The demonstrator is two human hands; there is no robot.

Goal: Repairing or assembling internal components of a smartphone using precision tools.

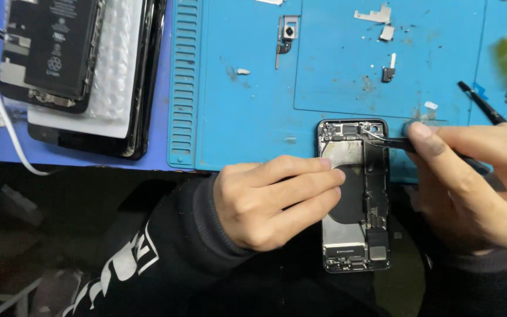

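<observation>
Tweezers [391, 141], black and slim, are being pinched between the thumb and fingers of the right hand [476, 188], their tips reaching into the top end of the opened phone body [356, 196], near its upper right corner. Fingers of the left hand [271, 199] are lying close together, pressing flat on the dark round coil [353, 196] in the middle of the phone and gripping nothing. That phone is lying face-open, straddling the near edge of the blue work mat [253, 117], its lower half hanging over the dark area below. Dark sleeves are covering both wrists. Small loose parts, among them a camera module [289, 32] and a metal bracket [374, 14], are sitting toward the mat's far edge. Beyond the mat's left edge, a battery [51, 50] is resting on another dismantled phone [142, 88].
</observation>
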